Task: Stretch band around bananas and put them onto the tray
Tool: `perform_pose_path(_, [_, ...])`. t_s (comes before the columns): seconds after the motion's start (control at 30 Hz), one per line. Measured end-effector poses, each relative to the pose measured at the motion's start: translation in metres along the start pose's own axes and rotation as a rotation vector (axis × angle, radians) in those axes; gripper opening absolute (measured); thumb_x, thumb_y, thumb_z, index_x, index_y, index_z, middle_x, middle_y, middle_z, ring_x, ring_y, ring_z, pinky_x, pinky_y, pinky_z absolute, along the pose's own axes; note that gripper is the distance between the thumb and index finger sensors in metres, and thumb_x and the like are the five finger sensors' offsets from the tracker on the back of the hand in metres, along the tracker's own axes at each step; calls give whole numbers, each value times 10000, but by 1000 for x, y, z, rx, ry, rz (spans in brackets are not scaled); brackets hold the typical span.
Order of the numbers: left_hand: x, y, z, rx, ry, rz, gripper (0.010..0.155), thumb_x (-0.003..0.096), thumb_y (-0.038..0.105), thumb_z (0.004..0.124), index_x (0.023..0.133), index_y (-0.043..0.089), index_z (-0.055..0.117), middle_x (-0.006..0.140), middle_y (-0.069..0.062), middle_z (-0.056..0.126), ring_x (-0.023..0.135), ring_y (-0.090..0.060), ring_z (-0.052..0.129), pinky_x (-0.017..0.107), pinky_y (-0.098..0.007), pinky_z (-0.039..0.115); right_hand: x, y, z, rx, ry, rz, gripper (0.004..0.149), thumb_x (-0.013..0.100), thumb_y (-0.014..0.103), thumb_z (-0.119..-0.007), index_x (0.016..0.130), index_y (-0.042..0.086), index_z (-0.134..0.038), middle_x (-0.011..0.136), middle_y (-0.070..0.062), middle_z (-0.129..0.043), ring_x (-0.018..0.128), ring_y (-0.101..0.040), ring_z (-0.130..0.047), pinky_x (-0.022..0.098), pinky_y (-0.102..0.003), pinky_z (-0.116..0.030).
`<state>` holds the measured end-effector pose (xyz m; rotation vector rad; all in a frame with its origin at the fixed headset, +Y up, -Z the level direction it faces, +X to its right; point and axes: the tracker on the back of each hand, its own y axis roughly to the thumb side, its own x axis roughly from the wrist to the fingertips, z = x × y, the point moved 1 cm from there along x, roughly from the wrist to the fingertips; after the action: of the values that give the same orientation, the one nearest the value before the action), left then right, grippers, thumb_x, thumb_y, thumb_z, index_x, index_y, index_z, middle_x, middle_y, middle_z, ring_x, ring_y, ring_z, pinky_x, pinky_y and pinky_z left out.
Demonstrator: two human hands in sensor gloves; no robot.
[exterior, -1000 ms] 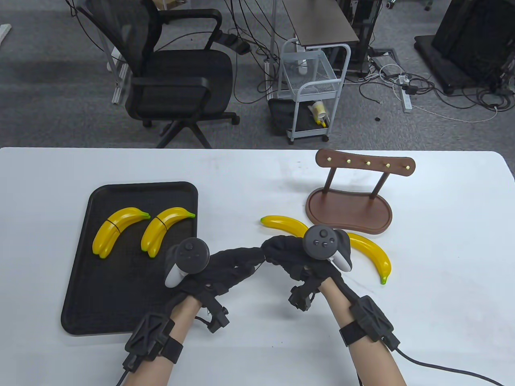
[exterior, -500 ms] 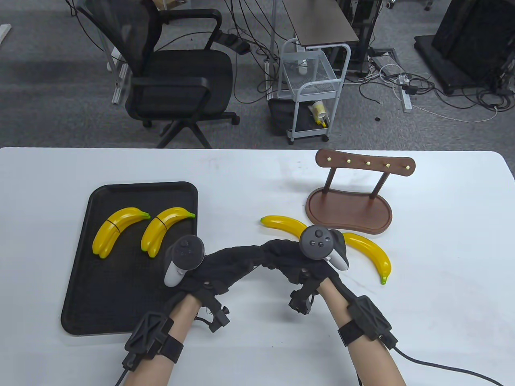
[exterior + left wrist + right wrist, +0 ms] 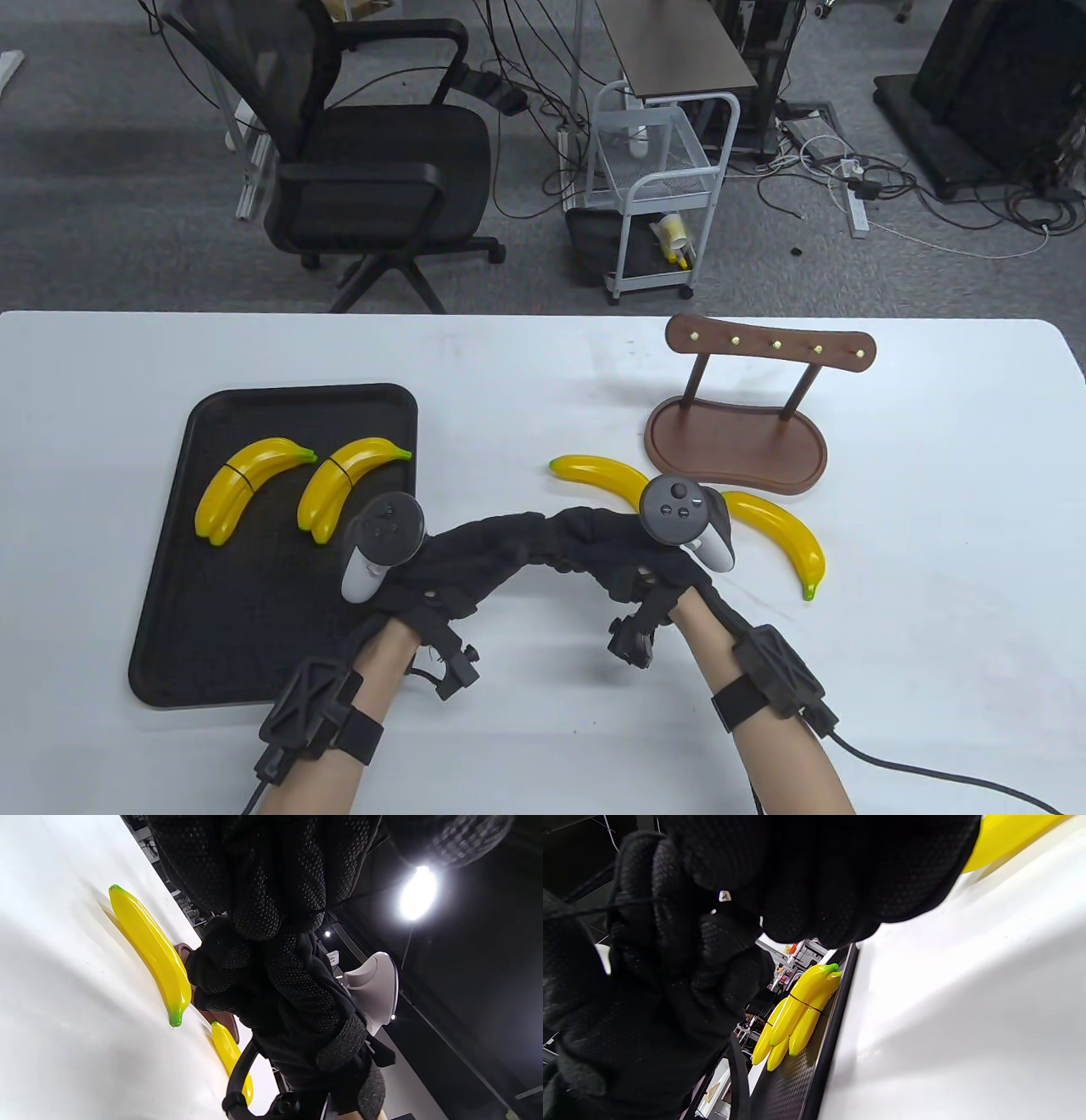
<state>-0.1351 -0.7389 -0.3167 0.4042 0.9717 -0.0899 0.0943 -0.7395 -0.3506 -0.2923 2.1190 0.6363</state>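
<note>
My left hand [image 3: 513, 533] and right hand [image 3: 581, 526] meet fingertip to fingertip above the table, between the black tray [image 3: 254, 611] and two loose yellow bananas [image 3: 598, 474] [image 3: 785, 535]. Both hands' fingers are curled together. In the right wrist view a thin black band [image 3: 585, 909] runs taut across the gloved fingers; elsewhere the gloves hide it. Two banded banana pairs [image 3: 246, 486] [image 3: 344, 486] lie on the tray's far half. The right hand's tracker covers the gap between the loose bananas. The nearer loose banana [image 3: 157, 950] shows beside the hands in the left wrist view.
A brown wooden hook stand [image 3: 734, 437] sits just behind the loose bananas. The tray's near half is bare black surface. Beyond the table's far edge stand an office chair [image 3: 373, 170] and a small white cart [image 3: 657, 195].
The two hands have closed together, so the short strand seen between them a second ago is covered. The left hand shifted slightly left and up. Bananas and tray have not moved.
</note>
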Motion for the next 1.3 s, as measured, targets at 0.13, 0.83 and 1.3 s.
perform_pose_path(0.13, [0,1,-1,12,8,0,631,489,599,634,1022,267,691,1035,22,841,929,-246,910,738,-452,727,-1,-1,2,-21,-16,-17,424,551,338,-725,919,135,-779,833,-100,-908,685,-338,-943,483,-495,-806])
perform_pose_path(0.83, [-12,1,-27,253,138,-62,659,504,581,663,1065,237,628,1084,-7,785,982,-262,857,765,-460,692,-7,0,39,-356,-164,-103,530,533,404,-784,976,118,-731,908,-131,-861,754,-375,-906,515,-520,-790])
perform_pose_path(1.3, [-15,-2,-31,542,150,-130,672,494,574,707,1069,240,611,1099,-3,766,1001,-261,840,774,-461,682,13,-21,70,-553,-324,-283,619,510,414,-828,1030,120,-664,985,-144,-790,832,-394,-849,548,-532,-773])
